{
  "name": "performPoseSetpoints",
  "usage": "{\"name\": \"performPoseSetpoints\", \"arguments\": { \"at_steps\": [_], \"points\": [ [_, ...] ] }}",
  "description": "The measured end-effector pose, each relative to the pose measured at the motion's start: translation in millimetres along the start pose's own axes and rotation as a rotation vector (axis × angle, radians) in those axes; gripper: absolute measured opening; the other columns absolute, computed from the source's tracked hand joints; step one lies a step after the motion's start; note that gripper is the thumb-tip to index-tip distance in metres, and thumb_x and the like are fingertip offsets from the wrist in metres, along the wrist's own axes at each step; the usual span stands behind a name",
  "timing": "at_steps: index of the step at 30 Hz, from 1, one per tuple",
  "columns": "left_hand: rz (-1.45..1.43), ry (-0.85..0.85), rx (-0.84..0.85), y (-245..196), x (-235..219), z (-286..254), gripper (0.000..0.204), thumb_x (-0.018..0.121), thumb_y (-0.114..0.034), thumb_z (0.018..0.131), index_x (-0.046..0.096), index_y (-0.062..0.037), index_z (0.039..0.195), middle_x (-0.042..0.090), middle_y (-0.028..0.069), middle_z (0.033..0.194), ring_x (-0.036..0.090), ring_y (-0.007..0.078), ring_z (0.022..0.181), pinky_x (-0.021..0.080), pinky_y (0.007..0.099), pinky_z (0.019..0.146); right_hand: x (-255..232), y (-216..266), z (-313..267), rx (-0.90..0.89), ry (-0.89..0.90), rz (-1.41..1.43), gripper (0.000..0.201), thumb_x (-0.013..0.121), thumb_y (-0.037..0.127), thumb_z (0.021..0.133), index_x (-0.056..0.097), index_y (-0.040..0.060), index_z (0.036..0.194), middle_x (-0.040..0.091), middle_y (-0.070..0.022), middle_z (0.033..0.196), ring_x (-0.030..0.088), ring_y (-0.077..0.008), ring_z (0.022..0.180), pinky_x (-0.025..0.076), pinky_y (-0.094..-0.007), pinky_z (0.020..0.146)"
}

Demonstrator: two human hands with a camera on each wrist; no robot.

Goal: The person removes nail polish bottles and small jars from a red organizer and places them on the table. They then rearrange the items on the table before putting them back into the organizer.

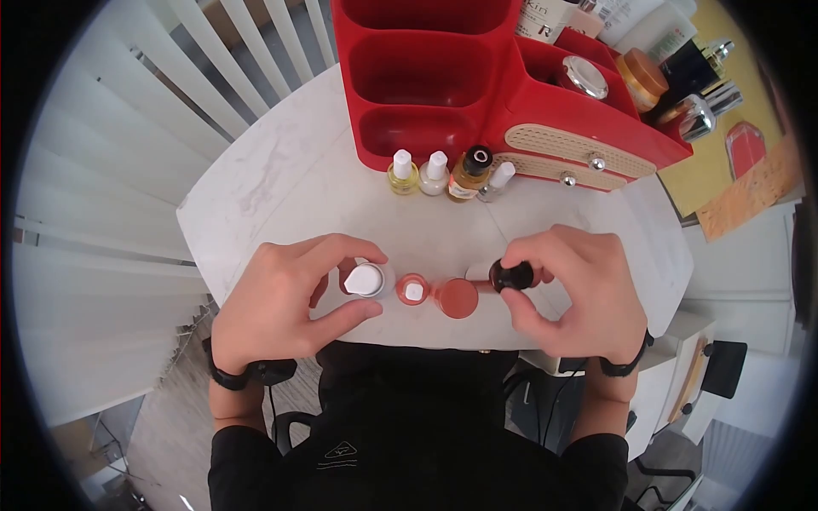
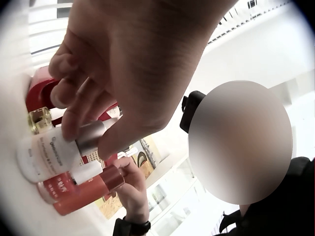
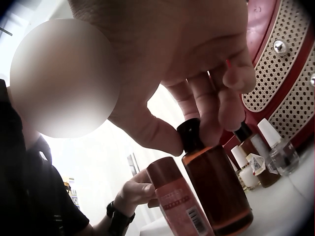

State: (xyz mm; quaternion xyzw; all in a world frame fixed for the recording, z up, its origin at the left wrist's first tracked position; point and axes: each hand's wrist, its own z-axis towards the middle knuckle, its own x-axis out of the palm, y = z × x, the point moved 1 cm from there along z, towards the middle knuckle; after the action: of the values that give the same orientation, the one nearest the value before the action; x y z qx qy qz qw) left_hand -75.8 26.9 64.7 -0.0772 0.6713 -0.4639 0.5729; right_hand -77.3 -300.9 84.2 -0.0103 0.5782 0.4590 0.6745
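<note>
My left hand (image 1: 277, 298) has thumb and fingers on either side of a white pump bottle (image 2: 49, 155), gripping it near its silver collar (image 2: 91, 138). With thumb and fingers, my right hand (image 1: 579, 289) pinches the black cap (image 1: 511, 275) of a brown bottle (image 3: 216, 189), which stands upright on the table. Between the hands are two more bottles: a small red-pink one with a white cap (image 1: 414, 291), and a pink bottle with a copper-coloured cap (image 1: 457, 298). All of them stand in a row.
Several small bottles, among them a yellow one (image 1: 403, 177) and a brown one (image 1: 467, 180), line the foot of a red organizer (image 1: 503, 111) with drawers and cosmetics. The white table's (image 1: 256, 187) front edge lies close to the person's body. White blinds (image 1: 111, 170) hang at left.
</note>
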Motion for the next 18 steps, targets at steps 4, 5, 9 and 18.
{"name": "performPoseSetpoints", "arguments": {
  "at_steps": [4, 5, 9, 18],
  "points": [
    [-0.075, 0.151, -0.104, 3, -14, 5, 0.058, 0.084, -0.005, 0.074, 0.076, -0.0096, 0.132, 0.077, 0.0076, 0.098, 0.06, 0.0153, 0.063, 0.046, 0.029, 0.059, 1, 5, -8, 0.005, 0.032, 0.015, 0.036, 0.086, 0.001, 0.074, 0.073, 0.0095, 0.107, 0.075, -0.0047, 0.086, 0.073, -0.0208, 0.068, 0.057, -0.0304, 0.062],
    [-0.074, 0.154, -0.101, 8, -19, 6, 0.058, 0.084, -0.005, 0.074, 0.076, -0.0096, 0.132, 0.077, 0.0076, 0.098, 0.06, 0.0153, 0.063, 0.046, 0.029, 0.059, 3, 6, -9, -0.013, 0.031, 0.009, 0.036, 0.086, 0.002, 0.075, 0.073, 0.0096, 0.107, 0.075, -0.0044, 0.086, 0.073, -0.021, 0.068, 0.057, -0.0309, 0.062],
    [-0.22, 0.194, -0.062, 28, -34, 23, 0.055, 0.073, -0.001, 0.08, 0.075, -0.0076, 0.135, 0.071, 0.0017, 0.09, 0.059, 0.0083, 0.066, 0.043, 0.0262, 0.061, 8, 5, -10, -0.036, 0.035, -0.001, 0.036, 0.088, 0.003, 0.075, 0.073, 0.0101, 0.106, 0.075, -0.0037, 0.085, 0.074, -0.0213, 0.069, 0.057, -0.0313, 0.062],
    [0.113, -0.157, 0.052, 27, -1, 81, 0.036, 0.075, -0.01, 0.102, 0.073, -0.0109, 0.138, 0.072, 0.0025, 0.087, 0.049, 0.012, 0.062, 0.042, 0.0307, 0.06, -5, 1, -6, 0.062, 0.106, 0.152, 0.037, 0.089, 0.01, 0.083, 0.077, 0.0103, 0.118, 0.072, -0.0031, 0.081, 0.072, -0.0208, 0.069, 0.054, -0.0324, 0.064]
  ]
}}
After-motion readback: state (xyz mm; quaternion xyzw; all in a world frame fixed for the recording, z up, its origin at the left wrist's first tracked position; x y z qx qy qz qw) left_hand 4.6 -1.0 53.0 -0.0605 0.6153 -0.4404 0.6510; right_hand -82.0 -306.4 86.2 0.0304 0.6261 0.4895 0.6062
